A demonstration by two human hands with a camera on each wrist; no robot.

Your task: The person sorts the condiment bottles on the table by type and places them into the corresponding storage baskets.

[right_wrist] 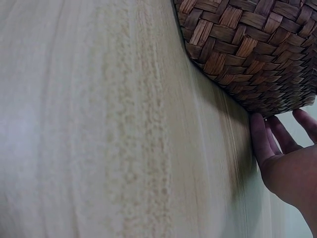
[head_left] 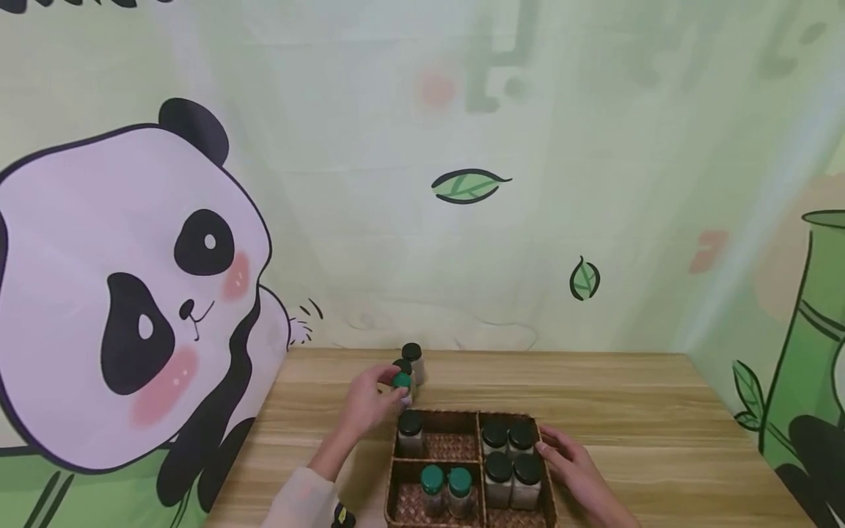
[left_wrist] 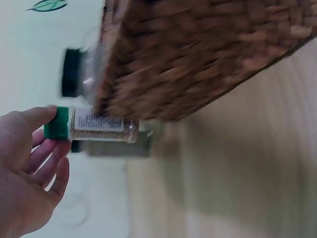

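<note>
My left hand (head_left: pixel 371 400) pinches the green cap of a spice jar (left_wrist: pixel 101 127) between thumb and fingers, just behind the back left corner of a woven basket (head_left: pixel 478 477). Grainy brown contents and a white label show through that jar in the left wrist view. On the basket's right side rests my right hand (head_left: pixel 577 466), its fingertips at the woven wall. Two green-capped jars (head_left: pixel 432 488) stand in the front left compartment. The back left one holds a black-capped jar (head_left: pixel 411 434), and several more black-capped jars (head_left: pixel 499 477) fill much of the right compartment.
Behind the basket, two black-capped jars (head_left: pixel 412 361) stand on the wooden table (head_left: pixel 614 389), near the wall hanging (head_left: pixel 370 220) with its panda print. A small black and yellow object (head_left: pixel 342 515) shows beside the left sleeve, at the bottom of the head view.
</note>
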